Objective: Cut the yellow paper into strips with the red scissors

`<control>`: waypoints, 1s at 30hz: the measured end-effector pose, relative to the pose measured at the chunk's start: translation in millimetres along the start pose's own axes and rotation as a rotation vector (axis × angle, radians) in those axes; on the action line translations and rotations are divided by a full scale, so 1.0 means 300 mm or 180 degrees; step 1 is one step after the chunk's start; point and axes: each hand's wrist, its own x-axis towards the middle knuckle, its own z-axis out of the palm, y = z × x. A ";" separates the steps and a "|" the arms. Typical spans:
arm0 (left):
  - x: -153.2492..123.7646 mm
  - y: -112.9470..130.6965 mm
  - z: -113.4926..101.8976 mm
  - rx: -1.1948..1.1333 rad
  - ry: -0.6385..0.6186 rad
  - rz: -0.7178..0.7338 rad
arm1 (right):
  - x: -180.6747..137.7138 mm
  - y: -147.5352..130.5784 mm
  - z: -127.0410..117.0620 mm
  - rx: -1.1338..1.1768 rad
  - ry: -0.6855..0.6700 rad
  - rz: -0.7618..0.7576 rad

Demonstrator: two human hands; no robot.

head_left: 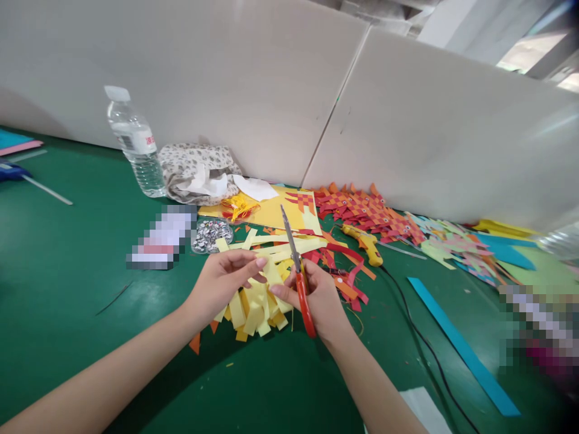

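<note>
Between thumb and fingers, my left hand (228, 274) pinches a pale yellow paper strip (272, 272). My right hand (320, 296) is closed round red-handled scissors (306, 304), their blades pointing up and away from me. The right thumb reaches to the lower end of that strip. The blades look nearly closed, and they stand to the right of the strip. Below both hands lies a heap of short yellow paper pieces (256, 307). Longer pale yellow strips (294, 246) stretch out just beyond, beside red and orange paper scraps (348, 280).
A water bottle (138, 144) and patterned cloth bag (199, 166) stand by the grey partition. Nearby lies a bag of googly eyes (211, 235). Red-orange woven paper fish (362, 208) lie behind a yellow glue gun (364, 241), whose cord runs right of my arm. A blue strip (461, 343) lies farther right.
</note>
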 end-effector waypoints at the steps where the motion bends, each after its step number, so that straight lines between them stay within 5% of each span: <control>1: 0.000 0.001 0.000 0.0005 0.0009 -0.0001 | -0.001 0.001 0.000 0.0003 -0.0004 0.0000; 21: -0.001 0.003 0.004 -0.0003 0.0128 -0.0021 | 0.000 0.007 -0.005 -0.0046 0.0016 -0.0017; 30: 0.023 0.014 -0.017 -0.0299 0.0748 -0.0158 | -0.001 0.035 0.000 0.0065 -0.0124 -0.0104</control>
